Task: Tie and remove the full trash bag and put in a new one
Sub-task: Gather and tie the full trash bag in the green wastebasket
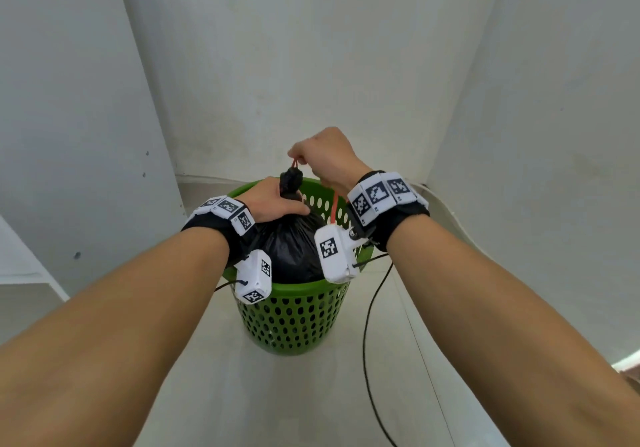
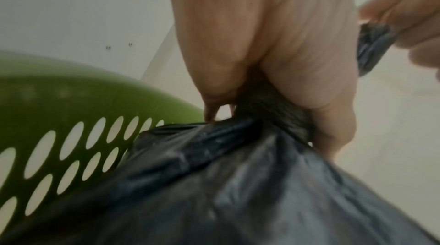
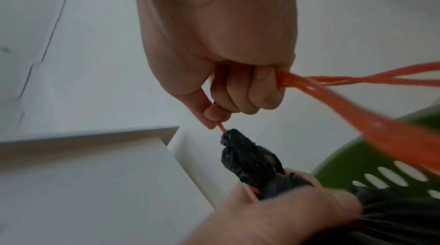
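Observation:
A full black trash bag (image 1: 289, 249) sits in a green perforated basket (image 1: 294, 318) on the floor. My left hand (image 1: 273, 200) grips the bag's gathered neck (image 2: 269, 115) just above the bulge, and the bunched black top (image 3: 247, 155) sticks up past the fingers. My right hand (image 1: 323, 159) is raised above the neck and pinches an orange drawstring (image 3: 220, 127) where it leaves the bag's top. The rest of the drawstring (image 3: 357, 81) runs through that fist and trails down toward the basket rim (image 1: 334, 209).
White walls close in on the left, back and right, and the basket stands in the corner on a pale floor (image 1: 277, 394). A black cable (image 1: 367, 342) runs across the floor right of the basket. A white ledge (image 1: 31, 273) juts in at the left.

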{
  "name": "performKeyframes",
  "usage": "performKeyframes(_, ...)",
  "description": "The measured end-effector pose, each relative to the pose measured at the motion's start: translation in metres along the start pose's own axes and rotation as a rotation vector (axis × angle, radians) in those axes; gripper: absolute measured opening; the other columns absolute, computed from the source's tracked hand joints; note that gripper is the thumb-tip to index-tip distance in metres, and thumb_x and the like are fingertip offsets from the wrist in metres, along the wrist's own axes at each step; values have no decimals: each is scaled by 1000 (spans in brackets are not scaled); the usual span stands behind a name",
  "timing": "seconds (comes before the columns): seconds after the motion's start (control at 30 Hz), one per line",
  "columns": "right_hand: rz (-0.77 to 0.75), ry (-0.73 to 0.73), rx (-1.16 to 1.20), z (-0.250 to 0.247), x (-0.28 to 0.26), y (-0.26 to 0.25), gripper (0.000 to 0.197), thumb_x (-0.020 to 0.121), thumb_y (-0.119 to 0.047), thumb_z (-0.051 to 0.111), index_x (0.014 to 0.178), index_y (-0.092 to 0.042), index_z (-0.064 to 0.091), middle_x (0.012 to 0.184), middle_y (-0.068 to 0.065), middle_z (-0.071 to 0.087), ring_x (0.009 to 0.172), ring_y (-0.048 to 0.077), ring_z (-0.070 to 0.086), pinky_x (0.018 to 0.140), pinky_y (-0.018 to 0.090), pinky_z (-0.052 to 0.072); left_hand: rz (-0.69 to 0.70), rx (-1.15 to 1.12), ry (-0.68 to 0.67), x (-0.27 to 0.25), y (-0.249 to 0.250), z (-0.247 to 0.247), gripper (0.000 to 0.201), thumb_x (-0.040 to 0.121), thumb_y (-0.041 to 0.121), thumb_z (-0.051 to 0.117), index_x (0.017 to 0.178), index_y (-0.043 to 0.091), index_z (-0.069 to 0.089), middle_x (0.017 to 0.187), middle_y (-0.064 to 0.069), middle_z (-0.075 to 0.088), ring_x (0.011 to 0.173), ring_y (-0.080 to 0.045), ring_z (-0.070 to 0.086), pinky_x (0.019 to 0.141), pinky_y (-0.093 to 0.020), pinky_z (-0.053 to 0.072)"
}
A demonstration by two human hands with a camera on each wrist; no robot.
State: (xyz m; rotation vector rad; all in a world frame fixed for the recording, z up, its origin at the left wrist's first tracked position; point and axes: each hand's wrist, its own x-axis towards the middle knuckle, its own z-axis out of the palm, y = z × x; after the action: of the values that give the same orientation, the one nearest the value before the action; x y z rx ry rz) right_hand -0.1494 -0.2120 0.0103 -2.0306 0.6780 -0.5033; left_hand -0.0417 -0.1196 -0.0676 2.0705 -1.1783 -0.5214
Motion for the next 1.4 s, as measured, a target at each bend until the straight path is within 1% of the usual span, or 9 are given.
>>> performKeyframes(0.2,-15,76,268,-16,-2,-21,18,83,-9,69,70,-6,57,55,4,43,39,15,25,41,23,20,-51,-17,86,4,-21,7,30,82,27,74,83,-2,68,87,-19,72,87,-34,68,78,-43,52)
performKeyframes(0.4,-99,270,-228,-27,7,13,24,80,-20,64,61,-9,55,54,5,45,50,21,41,55,29,41,-126,-251,-88,-1,-20,6,30,75,31,84,96,11,75,100,-9,76,98,-28,71,97,-40,52)
performKeyframes(0.47,-31,224,-460,-32,5,26,16,80,-18,61,80,-4,69,76,7,68,70,24,64,75,35,57,-104,-314,-91,-2,-22,4,29,74,32,83,98,18,77,104,-6,77,102,-27,71,103,-44,50)
performKeyframes(0.6,-171,116,-517,-27,-2,26,36,89,-21,55,123,-19,66,124,2,66,113,22,61,103,42,46,-3,-114,-60,-1,-19,3,22,80,32,81,99,23,76,101,2,76,99,-17,70,101,-37,49)
performKeyframes(0.7,-187,-176,-492,-6,-4,21,40,95,-39,59,127,-16,65,121,0,65,109,20,61,96,34,50,50,33,-61,-2,-10,5,22,83,33,79,101,20,73,96,3,74,92,-15,68,87,-30,51)
performKeyframes(0.8,-131,-355,-891,12,-5,33,31,97,-40,60,98,-10,62,96,4,62,90,25,61,73,34,48,75,156,-104,-6,-4,7,14,85,29,77,86,18,68,80,5,65,73,-9,58,65,-21,41)
performKeyframes(1.1,-449,-3,-734,5,-4,14,42,101,-35,52,69,-10,62,61,1,56,58,20,51,49,30,29,56,96,-59,-3,-13,6,12,91,21,64,85,12,59,76,1,57,72,-13,52,70,-27,39)
performKeyframes(1.23,-511,24,-755,6,-3,9,39,100,-34,55,71,-11,64,60,-1,54,55,17,49,50,30,30,-11,51,0,3,-28,7,13,88,20,65,82,10,61,77,-1,58,71,-15,53,72,-30,40)
performKeyframes(1.4,-466,43,-703,6,3,22,31,100,-35,55,81,-14,67,69,0,63,66,21,58,59,33,39,-100,-53,-15,-3,-33,6,33,83,34,79,107,14,68,97,5,69,87,-9,62,79,-22,46)
